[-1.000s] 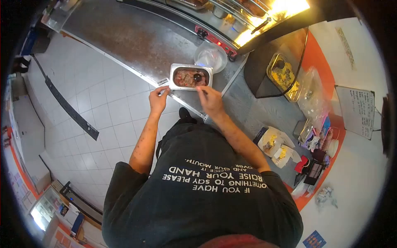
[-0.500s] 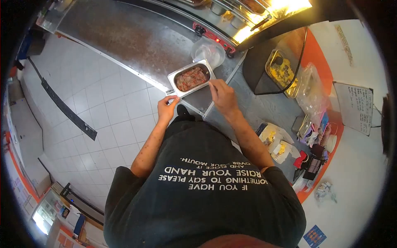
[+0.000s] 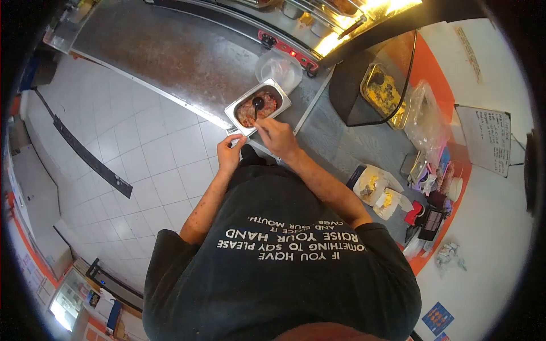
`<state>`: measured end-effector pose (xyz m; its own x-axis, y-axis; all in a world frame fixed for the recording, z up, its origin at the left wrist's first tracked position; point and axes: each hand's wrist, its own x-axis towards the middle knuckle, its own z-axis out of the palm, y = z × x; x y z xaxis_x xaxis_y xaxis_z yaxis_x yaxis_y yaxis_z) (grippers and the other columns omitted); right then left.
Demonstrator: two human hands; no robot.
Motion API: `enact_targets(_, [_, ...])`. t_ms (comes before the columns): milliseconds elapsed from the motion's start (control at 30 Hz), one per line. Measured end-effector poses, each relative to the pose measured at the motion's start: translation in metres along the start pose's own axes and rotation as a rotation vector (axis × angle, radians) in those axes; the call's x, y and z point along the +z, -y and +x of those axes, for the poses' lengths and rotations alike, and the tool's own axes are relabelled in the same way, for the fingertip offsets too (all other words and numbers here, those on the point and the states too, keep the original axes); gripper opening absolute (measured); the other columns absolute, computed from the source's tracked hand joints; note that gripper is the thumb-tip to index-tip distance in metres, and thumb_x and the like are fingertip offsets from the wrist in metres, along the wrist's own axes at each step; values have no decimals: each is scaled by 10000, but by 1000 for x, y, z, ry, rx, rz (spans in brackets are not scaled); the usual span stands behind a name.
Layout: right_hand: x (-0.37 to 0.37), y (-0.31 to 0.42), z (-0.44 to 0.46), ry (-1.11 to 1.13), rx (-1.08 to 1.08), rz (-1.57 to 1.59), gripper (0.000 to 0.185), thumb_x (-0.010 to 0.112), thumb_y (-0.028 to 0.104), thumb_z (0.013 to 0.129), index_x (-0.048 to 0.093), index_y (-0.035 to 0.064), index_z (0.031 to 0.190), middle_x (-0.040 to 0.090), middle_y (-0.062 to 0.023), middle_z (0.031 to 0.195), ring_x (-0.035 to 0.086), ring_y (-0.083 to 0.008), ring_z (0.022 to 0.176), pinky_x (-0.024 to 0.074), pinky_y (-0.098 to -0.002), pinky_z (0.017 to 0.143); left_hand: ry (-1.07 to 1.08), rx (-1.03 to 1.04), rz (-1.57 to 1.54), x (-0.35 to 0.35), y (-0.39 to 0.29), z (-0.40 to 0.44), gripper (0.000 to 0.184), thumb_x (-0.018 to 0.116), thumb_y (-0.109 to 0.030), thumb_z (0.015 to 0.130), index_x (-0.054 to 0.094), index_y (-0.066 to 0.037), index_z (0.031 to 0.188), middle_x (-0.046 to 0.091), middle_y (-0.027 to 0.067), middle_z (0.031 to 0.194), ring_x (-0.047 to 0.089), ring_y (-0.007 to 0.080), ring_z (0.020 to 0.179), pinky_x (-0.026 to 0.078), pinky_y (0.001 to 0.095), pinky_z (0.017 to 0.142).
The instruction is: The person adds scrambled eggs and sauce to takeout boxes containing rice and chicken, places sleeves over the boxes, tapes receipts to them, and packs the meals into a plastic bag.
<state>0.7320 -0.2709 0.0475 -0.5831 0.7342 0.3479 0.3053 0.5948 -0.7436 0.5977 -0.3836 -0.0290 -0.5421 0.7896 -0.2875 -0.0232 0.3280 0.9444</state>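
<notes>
My left hand [image 3: 231, 149] pinches the near left corner of a metal container [image 3: 235, 116], which sits tilted at the counter's edge. Reddish chopped food [image 3: 245, 112] lies inside it. My right hand [image 3: 272, 134] is closed on the thin handle of a black spoon [image 3: 258, 103], whose round bowl rests over the food. Just behind the container stands a translucent plastic bowl [image 3: 278, 69].
A lit warming cabinet [image 3: 292, 54] is at the top. On the right are a tray of yellow food [image 3: 387, 98], a plastic bag [image 3: 425, 122], open food boxes [image 3: 378, 187] and a black palette-like case [image 3: 432, 223]. The metal counter [image 3: 153, 51] runs to the upper left.
The black spoon, not visible half a second ago, shows over the food again. My right hand has moved left, over the container's near edge. The container is more tilted than a second ago.
</notes>
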Motion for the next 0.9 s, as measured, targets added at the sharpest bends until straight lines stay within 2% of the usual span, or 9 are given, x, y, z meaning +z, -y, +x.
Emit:
enact_targets(233, [-21,14,1,98,-229,-170,141,647,38,740,570,51,857,616,-82,834,633,-244,751,523,-330,656,2,-70,-8,0,-9,-2,250,735,-224,782,695,-20,921,475,-78,610,317,25,537,230,222,474])
enact_targets(333, [-37,12,17,-22,-187,-243,134,648,39,737,564,54,840,615,-79,840,631,-253,753,522,-335,654,-7,-55,44,-1,-6,-1,254,734,-233,783,696,-26,925,458,-79,603,311,30,535,225,227,473])
enact_targets(467, [-29,-25,19,52,-128,-314,84,633,57,779,585,43,847,618,-89,825,630,-279,761,524,-342,662,-3,-68,24,0,-7,-1,248,729,-235,786,697,-32,924,441,-82,597,307,33,538,220,231,475])
enact_targets(567, [-13,-51,15,55,57,-181,76,611,96,840,622,30,876,646,-102,834,655,-248,761,528,-308,676,-51,-64,10,1,-9,-2,237,724,-225,798,698,-13,900,459,-60,558,316,43,482,242,238,437])
enact_targets(633, [1,-70,13,-315,591,494,146,593,142,881,641,8,911,671,-125,869,672,-202,757,520,-284,674,-68,-122,-43,0,-18,-4,235,717,-227,806,695,-22,920,429,-62,530,310,42,450,232,242,410])
enact_targets(767, [-9,-45,13,-333,574,590,170,593,158,887,646,3,933,680,-123,898,673,-156,764,509,-268,656,-75,-140,-65,-2,-18,-2,231,710,-221,814,690,-24,933,437,-57,525,318,37,420,235,240,388])
enact_targets(833, [-10,-19,11,-48,382,137,140,588,136,884,638,7,902,668,-112,834,672,-193,719,510,-290,632,-50,-188,-81,-1,-19,-4,242,709,-229,808,691,-24,936,434,-83,599,303,32,537,221,229,479])
enact_targets(867, [-6,-14,8,-49,383,135,140,588,136,884,638,7,902,668,-112,834,672,-193,719,510,-290,632,-49,-188,-81,-1,-15,-4,242,709,-229,808,691,-24,936,434,-83,599,303,32,537,221,229,479])
enact_targets(900, [-1,-9,6,21,146,71,105,600,121,863,629,23,885,654,-100,811,661,-209,708,511,-301,635,-56,-161,-79,0,-10,-2,238,708,-224,808,691,-24,936,441,-82,602,306,32,538,223,226,480])
